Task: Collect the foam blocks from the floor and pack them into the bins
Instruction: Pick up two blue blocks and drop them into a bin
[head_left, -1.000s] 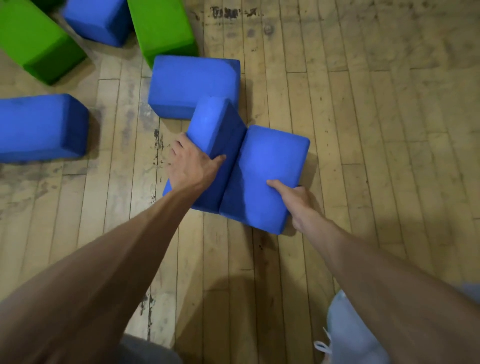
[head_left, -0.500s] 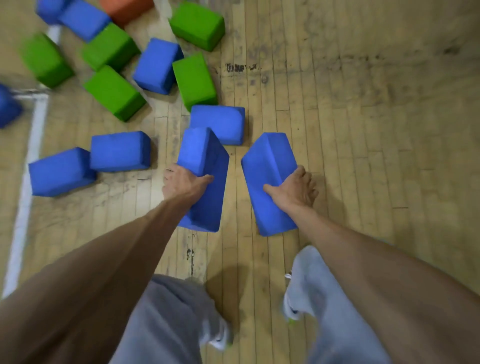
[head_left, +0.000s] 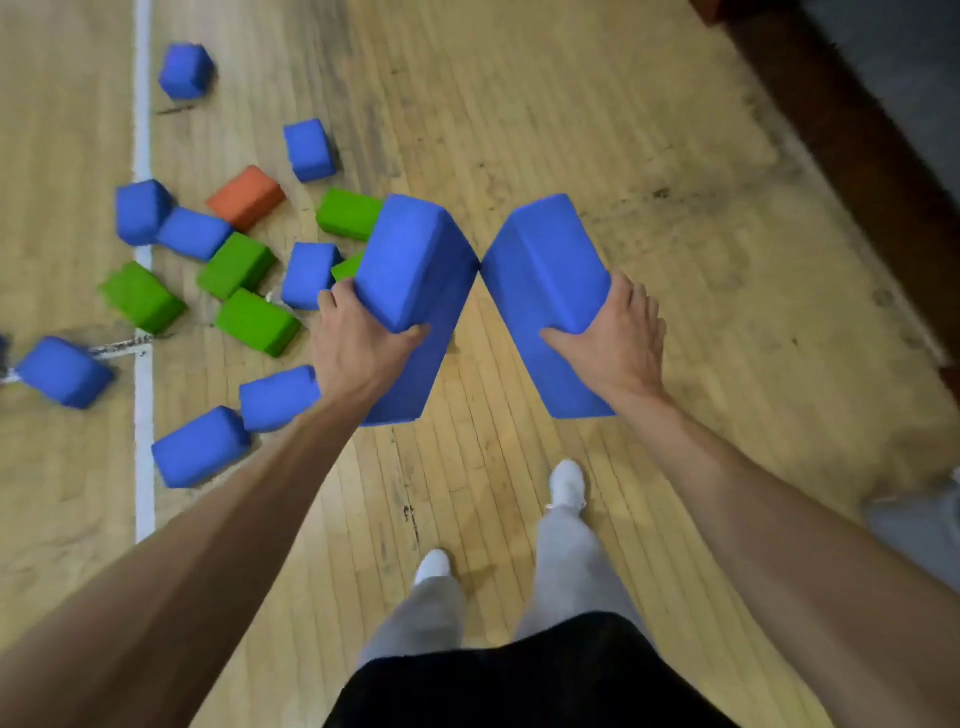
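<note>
Foam blocks (head_left: 200, 452) in blue and green lie scattered over the wooden floor (head_left: 649, 156) from nine to eleven o'clock. Some sit on either side of a white painted line (head_left: 143, 130) that runs up the nine o'clock side, and a dark skirting strip (head_left: 857, 145) edges the boards at one to two o'clock. Two bare forearms reach from five and seven o'clock toward the centre, seen from above by a standing person. At the centre two large blocks are carried clear of the floor. The left blue block (head_left: 410, 270) and the right blue block (head_left: 545, 270) lean toward each other at their far ends and spread apart nearer the body; whether their inner edges touch cannot be told. The left hand (head_left: 358, 348) grips its block with the thumb across the near face and the fingers curled round the nine o'clock side. The right hand (head_left: 618, 343) grips the other the same way, thumb on the near face and fingers wrapped round the three o'clock side. At six o'clock are grey trousers (head_left: 566, 561) and white shoes (head_left: 567, 480). A single orange block (head_left: 247, 197) lies among the scattered ones at ten o'clock.
</note>
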